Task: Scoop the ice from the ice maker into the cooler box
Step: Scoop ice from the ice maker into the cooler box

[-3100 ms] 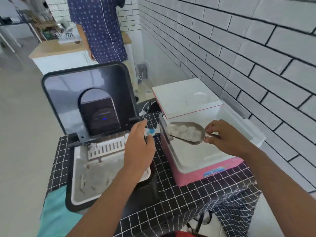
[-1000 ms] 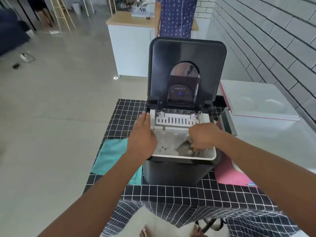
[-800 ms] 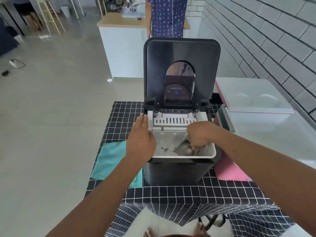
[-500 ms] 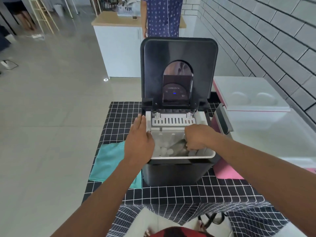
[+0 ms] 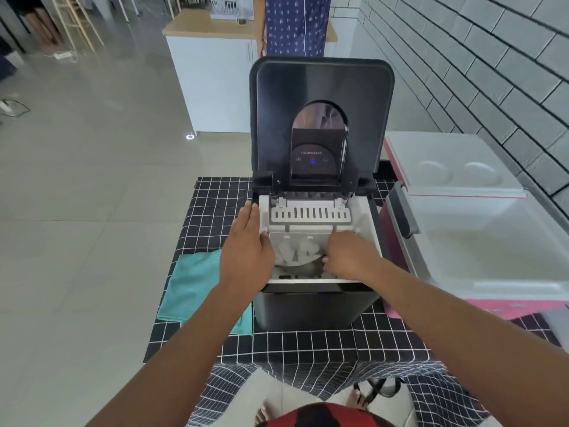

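Note:
A black ice maker stands on the checked table with its lid raised upright. Inside its white bin, white ice cubes lie heaped in a metal scoop. My right hand is inside the bin, shut on the scoop's handle. My left hand rests flat on the left rim of the ice maker. The pink cooler box with a white inside stands open to the right, its lid leaning at the back.
A teal cloth lies on the black checked tablecloth left of the ice maker. A white brick wall runs along the right. A person in a blue patterned garment stands by a white counter behind.
My right hand emptied the scoop over the cooler earlier, then went back into the ice maker bin. Over the last second it has drawn the scoop under the ice, which now lies heaped in it.

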